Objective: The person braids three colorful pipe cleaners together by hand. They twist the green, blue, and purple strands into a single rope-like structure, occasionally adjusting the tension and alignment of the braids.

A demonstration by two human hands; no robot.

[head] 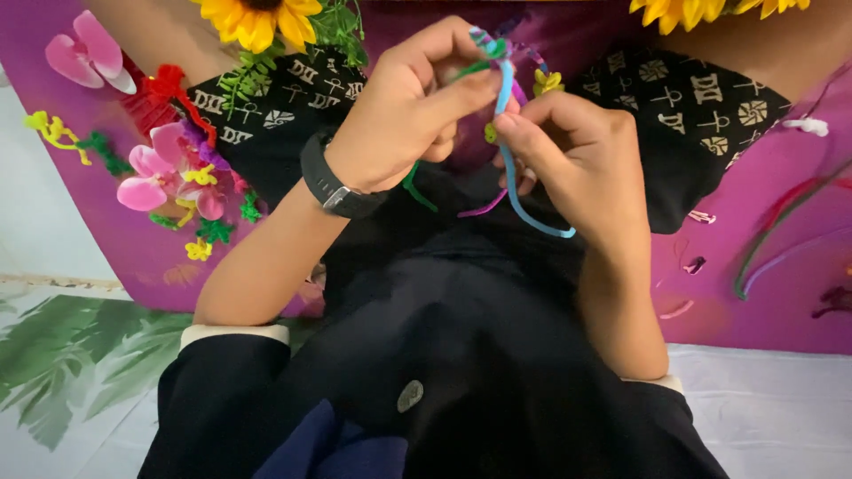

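Pinching a light blue pipe cleaner [508, 106] between thumb and forefinger, both hands meet at centre, far side of the lap. Left hand [404, 111] grips the upper part, beside green and purple strands; right hand [577, 151] pinches just below, loose tail curving down to the right. Judged: very light, fuzzy so not slippery, thin wire core bends readily and holds shape, kinks if forced. Best held close to the bend point. Black watch [337, 182] on left wrist. Pink fabric flowers [173, 173] far left on purple cloth [781, 293]
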